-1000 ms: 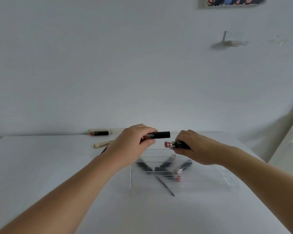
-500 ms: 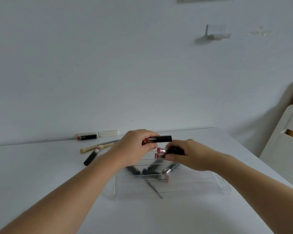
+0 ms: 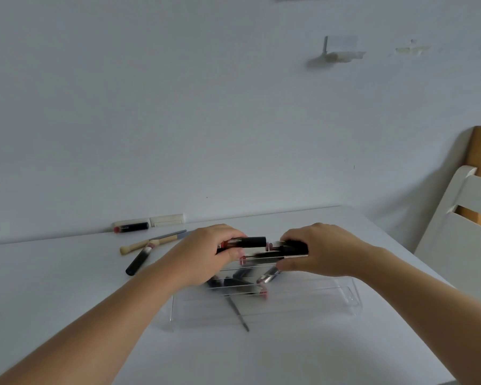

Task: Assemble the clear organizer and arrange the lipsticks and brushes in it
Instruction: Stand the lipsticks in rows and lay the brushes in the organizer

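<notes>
A clear organizer [image 3: 347, 297] sits on the white table [image 3: 53, 295], with several dark lipsticks [image 3: 242, 275] and a thin brush [image 3: 240, 315] lying inside it. My left hand [image 3: 206, 257] holds a black lipstick [image 3: 250, 242] level above the organizer's back edge. My right hand [image 3: 320, 250] grips another black lipstick [image 3: 292, 247] next to it, the two tubes almost end to end. Fingers hide part of both tubes.
Behind my left hand lie a wooden-handled brush [image 3: 147, 243], a black tube [image 3: 139, 259] and a grey stick [image 3: 170, 234]. Another lipstick [image 3: 131, 227] and a white box [image 3: 167, 219] rest against the wall. A white chair [image 3: 461, 232] stands at the right.
Both hands have drawn closer together, so the two lipsticks nearly meet above the organizer. The camera has tilted and shifted, bringing the chair further into view.
</notes>
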Motion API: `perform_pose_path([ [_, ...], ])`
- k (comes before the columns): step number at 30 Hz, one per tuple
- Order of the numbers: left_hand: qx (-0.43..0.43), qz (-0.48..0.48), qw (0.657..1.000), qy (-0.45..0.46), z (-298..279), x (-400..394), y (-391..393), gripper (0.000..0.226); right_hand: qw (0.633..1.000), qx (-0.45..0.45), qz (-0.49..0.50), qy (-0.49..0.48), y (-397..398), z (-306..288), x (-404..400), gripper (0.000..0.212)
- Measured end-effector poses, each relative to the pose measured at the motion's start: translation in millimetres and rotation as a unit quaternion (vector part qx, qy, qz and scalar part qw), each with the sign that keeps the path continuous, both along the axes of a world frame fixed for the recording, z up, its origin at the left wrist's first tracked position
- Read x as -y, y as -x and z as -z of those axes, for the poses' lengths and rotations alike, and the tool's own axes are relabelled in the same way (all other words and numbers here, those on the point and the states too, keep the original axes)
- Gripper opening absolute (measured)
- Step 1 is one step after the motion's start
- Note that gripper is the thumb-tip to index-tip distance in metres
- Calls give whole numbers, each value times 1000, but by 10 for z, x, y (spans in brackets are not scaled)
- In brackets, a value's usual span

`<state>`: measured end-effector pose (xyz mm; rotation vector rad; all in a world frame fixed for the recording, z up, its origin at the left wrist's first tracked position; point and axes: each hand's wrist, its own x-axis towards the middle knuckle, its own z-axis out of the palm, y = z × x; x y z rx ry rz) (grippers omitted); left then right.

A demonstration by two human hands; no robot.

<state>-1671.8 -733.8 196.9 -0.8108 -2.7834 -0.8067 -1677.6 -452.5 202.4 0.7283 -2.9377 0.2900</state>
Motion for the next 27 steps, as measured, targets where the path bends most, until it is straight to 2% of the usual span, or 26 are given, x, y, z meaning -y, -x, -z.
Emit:
perform_pose_path([
  [4, 19, -3, 1000, 9, -14, 36, -8, 31, 1000, -11, 13, -6, 12, 7, -58, 64],
  [10, 47, 7, 999, -5, -48, 23, -58, 32, 1000, -11, 12, 4, 5, 122, -25, 55],
  [16, 60, 19, 996, -62, -29, 74, -81, 31, 1000, 2, 5, 24, -5, 133, -54, 60],
  [20, 77, 40, 996, -19, -35, 86, -97, 39, 998, -27, -12, 54, -37, 131, -62, 54],
  [24, 65, 35, 997, -1, -36, 69, -100, 55, 994, -56, -35, 83, -78, 156, -71, 49],
  [27, 61, 26, 997, 26, -44, 77, -120, 64, 994, -61, -41, 84, -92, 165, -71, 51],
])
